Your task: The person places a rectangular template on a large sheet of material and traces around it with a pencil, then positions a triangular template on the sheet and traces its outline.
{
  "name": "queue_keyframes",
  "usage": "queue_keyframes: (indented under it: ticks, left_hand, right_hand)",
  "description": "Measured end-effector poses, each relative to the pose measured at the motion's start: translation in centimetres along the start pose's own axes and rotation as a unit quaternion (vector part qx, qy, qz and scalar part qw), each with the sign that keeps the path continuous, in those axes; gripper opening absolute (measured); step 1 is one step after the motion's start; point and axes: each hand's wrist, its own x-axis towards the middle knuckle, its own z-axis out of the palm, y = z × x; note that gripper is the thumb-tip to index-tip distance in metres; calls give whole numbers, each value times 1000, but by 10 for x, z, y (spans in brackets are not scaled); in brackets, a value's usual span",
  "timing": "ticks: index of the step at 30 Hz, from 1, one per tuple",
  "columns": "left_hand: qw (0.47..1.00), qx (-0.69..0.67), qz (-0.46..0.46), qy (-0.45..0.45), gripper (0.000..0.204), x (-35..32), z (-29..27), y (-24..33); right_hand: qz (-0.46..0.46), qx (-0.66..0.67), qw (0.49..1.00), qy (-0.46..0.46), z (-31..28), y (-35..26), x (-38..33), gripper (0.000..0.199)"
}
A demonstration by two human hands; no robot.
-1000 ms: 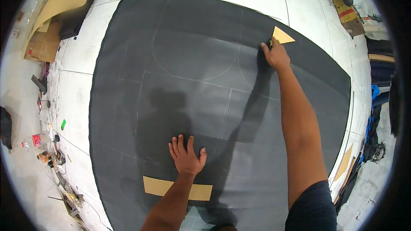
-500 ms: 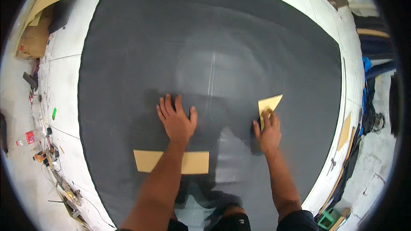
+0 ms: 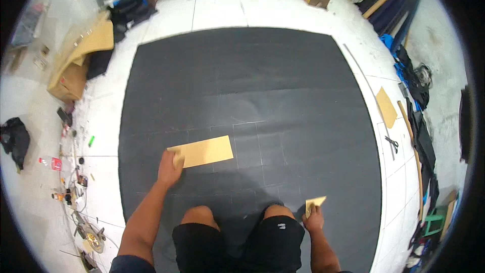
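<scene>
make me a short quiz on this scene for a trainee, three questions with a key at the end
1. Multiple choice: what does the left hand grip?
A) the plastic bottle
B) the long tan strip
C) the green stool

2. True or false: the scissors lie to the right of the dark sheet, as the wearer sees it.

3. Short answer: which hand holds the smaller tan piece?

Key:
1. B, by the strip's left end.
2. True; they are on the pale floor beyond the sheet's right edge.
3. The right hand.
</scene>
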Motion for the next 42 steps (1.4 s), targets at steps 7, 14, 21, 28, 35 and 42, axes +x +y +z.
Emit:
queue_keyframes:
  ticks: [7,14,21,28,35,42]
  left_hand:
    - [972,103,-185,-103,40,-321,-106,-51]
    - [888,230,-233,-323,52,-413,-170,-117]
    - [947,192,-137,-219,52,-272,-190,-53]
    - [934,209,-26,-288,47,-205,-133,-36]
    - [882,220,35,-416,46,-239,-74,-41]
    - [882,196,15,-428,46,-267,-82,-24]
  right_hand:
    - [-10,60,997,45,74,90,-120,82]
    - [-11,17,1000,-10,69,99,-120,74]
    - [-64,36,995,60,89,105,-114,44]
    - [-123,-7,985,119,19,71,-125,23]
    - [-334,-36,927,165,-73,-43,-113,18]
    - [-537,-92,829,126,-122,-157,-104,13]
